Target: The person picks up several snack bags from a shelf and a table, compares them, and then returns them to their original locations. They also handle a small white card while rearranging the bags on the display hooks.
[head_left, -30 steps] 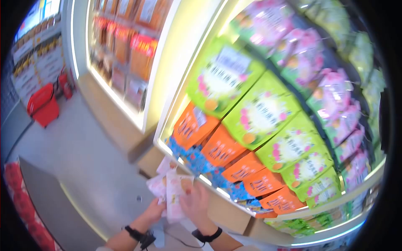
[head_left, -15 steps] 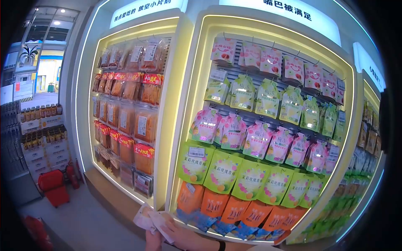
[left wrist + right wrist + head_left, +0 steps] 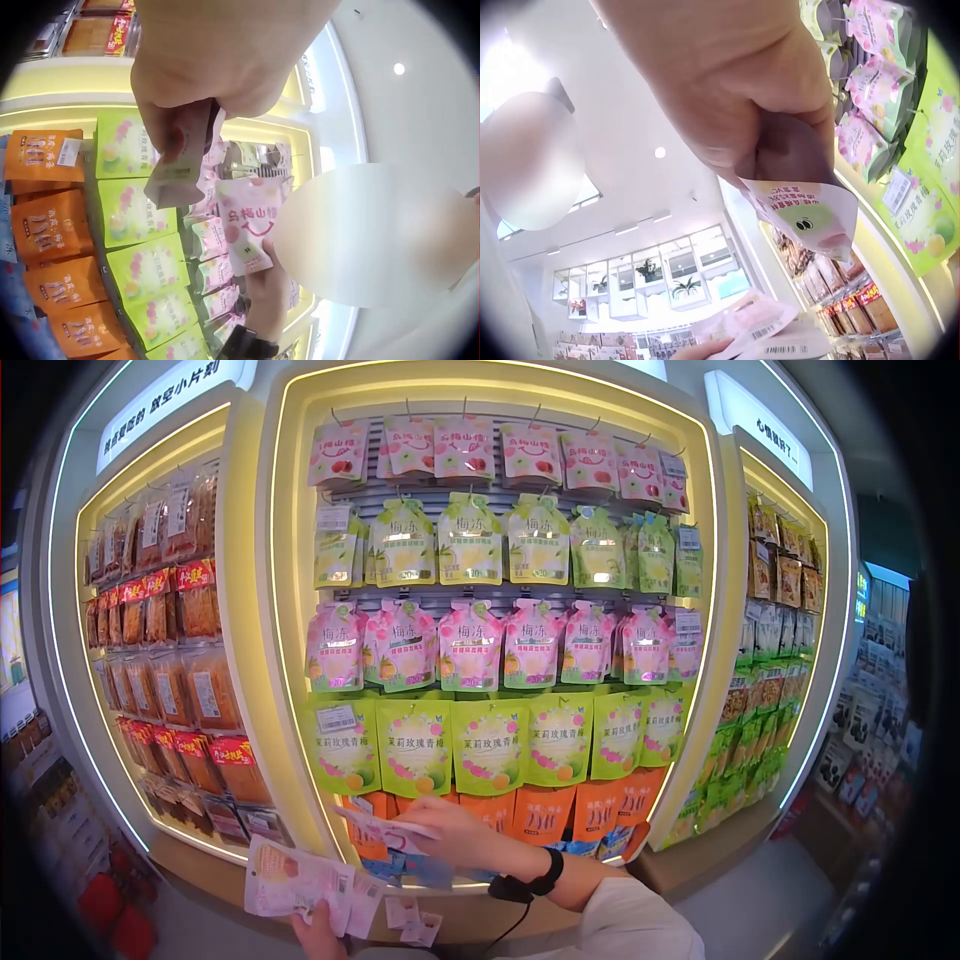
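Observation:
Low in the head view, my left hand (image 3: 318, 935) holds a few pale pink snack pouches (image 3: 300, 880), fanned out with a thumb across them. My right hand (image 3: 455, 835) grips a single pink pouch (image 3: 385, 830) in front of the lowest shelf rows. That pouch (image 3: 251, 225) faces the left wrist camera, showing a printed smile and pink lettering. In the right wrist view its green and pink printed side (image 3: 810, 217) hangs below the curled fingers. Pouches in the left hand (image 3: 750, 326) appear there lower down, barcodes showing.
A lit display wall holds hanging rows: pink pouches (image 3: 463, 448) on top, then green pouches (image 3: 470, 540), pink-green ones (image 3: 470, 645), large lime bags (image 3: 490, 745) and orange bags (image 3: 545, 813). More pale packets (image 3: 415, 920) lie below. Brown snack packs (image 3: 205, 695) hang left; a red container (image 3: 115, 910) stands lower left.
The head view has swung upward and right to face the display squarely. My hands have moved apart, the right now holding one pouch away from those in the left.

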The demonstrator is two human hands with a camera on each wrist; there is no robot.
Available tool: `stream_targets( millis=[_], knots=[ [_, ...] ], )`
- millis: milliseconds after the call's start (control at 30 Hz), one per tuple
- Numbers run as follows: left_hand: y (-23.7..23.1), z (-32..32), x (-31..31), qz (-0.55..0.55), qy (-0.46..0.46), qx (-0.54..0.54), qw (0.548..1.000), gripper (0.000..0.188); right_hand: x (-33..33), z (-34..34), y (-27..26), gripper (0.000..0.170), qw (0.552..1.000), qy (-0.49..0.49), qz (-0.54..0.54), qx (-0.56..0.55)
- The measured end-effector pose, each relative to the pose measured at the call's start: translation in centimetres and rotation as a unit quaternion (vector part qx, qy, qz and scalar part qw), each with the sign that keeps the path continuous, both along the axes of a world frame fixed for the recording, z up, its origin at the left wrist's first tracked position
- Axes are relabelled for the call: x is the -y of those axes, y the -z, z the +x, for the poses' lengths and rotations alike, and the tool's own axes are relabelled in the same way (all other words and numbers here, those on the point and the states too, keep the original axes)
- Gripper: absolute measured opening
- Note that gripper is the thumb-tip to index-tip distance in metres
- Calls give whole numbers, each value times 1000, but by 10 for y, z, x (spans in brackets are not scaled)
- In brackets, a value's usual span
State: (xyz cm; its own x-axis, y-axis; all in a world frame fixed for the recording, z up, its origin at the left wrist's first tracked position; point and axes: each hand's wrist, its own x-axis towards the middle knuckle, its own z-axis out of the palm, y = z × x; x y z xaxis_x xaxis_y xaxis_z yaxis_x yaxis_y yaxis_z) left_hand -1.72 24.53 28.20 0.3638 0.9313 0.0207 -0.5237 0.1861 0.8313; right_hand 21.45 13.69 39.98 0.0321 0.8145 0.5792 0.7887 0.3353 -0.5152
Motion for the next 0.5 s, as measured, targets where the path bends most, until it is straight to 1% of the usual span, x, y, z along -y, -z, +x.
stream_targets(
  millis=[33,67,100,133,167,200,233,267,300,333,367,400,433,500],
  knots=[
    [-6,2,-1,-7,-6,1,1000,54,18,10,-26,27,997,41,46,-56],
    [-7,5,-4,-2,2,1,1000,54,37,24,-51,28,991,66,102,-63],
    [-4,7,-6,-8,5,18,1000,53,54,39,-67,30,974,79,201,-75],
    [2,7,-7,-16,10,34,999,52,70,44,-84,25,927,68,304,-209],
    [9,8,-10,-17,19,30,999,52,87,56,-101,20,884,56,358,-294],
    [18,13,-16,-18,20,27,999,51,99,72,-119,16,857,91,441,-249],
    [24,17,-17,-21,21,22,999,50,105,85,-141,13,815,142,515,-226],
    [26,19,-14,-24,29,18,999,50,115,109,-152,15,782,301,532,-124],
    [27,21,-11,-30,46,23,998,49,126,126,-170,17,777,229,543,-221],
    [28,25,-8,-36,63,30,997,48,138,143,-188,19,760,151,548,-314],
    [26,29,-3,-35,68,36,996,48,153,169,-201,21,776,100,534,-319],
    [22,32,5,-53,59,17,997,48,165,183,-223,21,771,106,537,-325],
    [20,40,11,-72,50,-5,996,48,176,199,-242,22,784,86,533,-307],
    [36,57,11,-49,50,0,998,50,198,250,-277,22,794,103,529,-280]
  ],
)
